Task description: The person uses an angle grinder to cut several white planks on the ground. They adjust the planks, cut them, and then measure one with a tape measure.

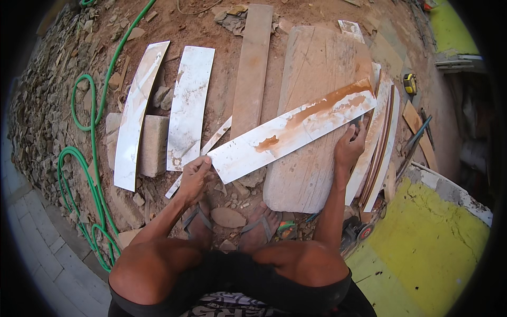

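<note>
A long white tile strip (pixel 296 132) smeared with reddish-brown mud slants up to the right in front of me. Its lower left corner is pinched between the thumb and fingers of my left hand (pixel 195 177). Near the upper right end, my right hand (pixel 349 145) grips the lower edge, with its fingertips partly hidden. The strip crosses above a large, scratched stone slab (pixel 301 185) and the lower end of a brown strip (pixel 252 68). Two more white tile strips, one leaning on a block (pixel 140 119) and one beside it (pixel 191 100), stand to the left.
A green hose (pixel 94 105) coils at the left beside rubble. Several narrow strips (pixel 381 148) lie right of the slab. Farther right is a yellow-black tape measure (pixel 410 83). An angle grinder (pixel 362 231) rests by my right knee, next to a yellow-green surface (pixel 422 238).
</note>
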A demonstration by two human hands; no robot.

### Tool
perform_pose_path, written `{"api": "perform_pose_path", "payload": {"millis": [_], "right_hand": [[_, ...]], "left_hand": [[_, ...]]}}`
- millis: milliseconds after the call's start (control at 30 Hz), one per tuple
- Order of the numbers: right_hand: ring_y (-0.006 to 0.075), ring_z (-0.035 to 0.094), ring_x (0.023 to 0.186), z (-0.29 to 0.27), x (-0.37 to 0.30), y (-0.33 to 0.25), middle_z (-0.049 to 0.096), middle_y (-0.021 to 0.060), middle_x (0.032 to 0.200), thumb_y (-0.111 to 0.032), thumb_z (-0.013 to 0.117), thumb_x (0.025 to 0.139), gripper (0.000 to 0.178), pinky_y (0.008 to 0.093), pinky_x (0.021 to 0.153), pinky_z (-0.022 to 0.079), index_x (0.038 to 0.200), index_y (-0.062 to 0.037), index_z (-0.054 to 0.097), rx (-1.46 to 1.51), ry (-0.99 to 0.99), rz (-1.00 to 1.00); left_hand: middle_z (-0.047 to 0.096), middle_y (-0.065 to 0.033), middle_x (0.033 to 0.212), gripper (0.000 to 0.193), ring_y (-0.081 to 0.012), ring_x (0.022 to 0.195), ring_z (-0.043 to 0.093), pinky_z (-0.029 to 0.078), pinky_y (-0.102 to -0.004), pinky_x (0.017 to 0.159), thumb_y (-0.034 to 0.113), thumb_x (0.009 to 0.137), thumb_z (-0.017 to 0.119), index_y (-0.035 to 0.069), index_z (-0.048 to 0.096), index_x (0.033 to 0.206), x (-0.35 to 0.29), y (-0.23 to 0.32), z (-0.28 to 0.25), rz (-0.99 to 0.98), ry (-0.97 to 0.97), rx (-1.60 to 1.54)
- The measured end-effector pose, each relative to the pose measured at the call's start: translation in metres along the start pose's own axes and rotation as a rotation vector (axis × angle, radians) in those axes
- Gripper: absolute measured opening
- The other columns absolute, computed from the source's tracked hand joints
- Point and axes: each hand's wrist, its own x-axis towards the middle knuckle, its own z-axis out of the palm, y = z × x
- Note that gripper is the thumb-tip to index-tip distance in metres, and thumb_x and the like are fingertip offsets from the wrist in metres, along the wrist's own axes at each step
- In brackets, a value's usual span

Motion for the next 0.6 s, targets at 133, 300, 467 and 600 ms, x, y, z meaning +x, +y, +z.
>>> {"api": "perform_pose_path", "payload": {"millis": [133, 300, 467, 600], "right_hand": [[0.0341, 0.068, 0.094, 0.000, 0.002, 0.004, 0.067, 0.0264, 0.115, -0.018, 0.054, 0.103, 0.041, 0.0415, 0.084, 0.053, 0.135, 0.0071, 0.058, -0.019, 0.014, -0.029], [0.0329, 0.068, 0.095, -0.001, 0.001, 0.003, 0.068, 0.0247, 0.111, -0.018, 0.055, 0.103, 0.043, 0.0413, 0.084, 0.053, 0.137, 0.0065, 0.057, 0.024, -0.022, 0.044], [0.0266, 0.070, 0.087, 0.001, 0.001, 0.010, 0.071, 0.0201, 0.104, -0.018, 0.056, 0.104, 0.044, 0.0374, 0.080, 0.055, 0.142, 0.0043, 0.054, -0.018, -0.007, -0.005], [0.0274, 0.070, 0.085, -0.001, 0.001, 0.007, 0.071, 0.0200, 0.103, -0.018, 0.055, 0.104, 0.043, 0.0377, 0.079, 0.055, 0.141, 0.0045, 0.054, 0.004, -0.032, 0.031]], "left_hand": [[0.068, 0.0052, 0.095, 0.035, -0.0043, 0.084, 0.058, 0.047, -0.0232, 0.074, 0.042, 0.104, 0.062, 0.008, 0.072, 0.108, -0.002, 0.005, 0.009, 0.036, 0.068, 0.120], [0.069, 0.0039, 0.095, 0.035, -0.0051, 0.084, 0.060, 0.048, -0.0240, 0.074, 0.041, 0.105, 0.062, 0.007, 0.073, 0.106, -0.005, 0.007, 0.008, 0.086, 0.072, 0.169], [0.069, 0.0035, 0.094, 0.034, -0.0065, 0.085, 0.062, 0.050, -0.0253, 0.076, 0.040, 0.104, 0.063, 0.007, 0.072, 0.106, -0.004, 0.010, 0.007, 0.105, 0.052, 0.179], [0.069, 0.0032, 0.094, 0.034, -0.0076, 0.085, 0.063, 0.051, -0.0257, 0.077, 0.040, 0.103, 0.065, 0.007, 0.072, 0.106, -0.004, 0.009, 0.006, 0.107, 0.064, 0.165]]}}
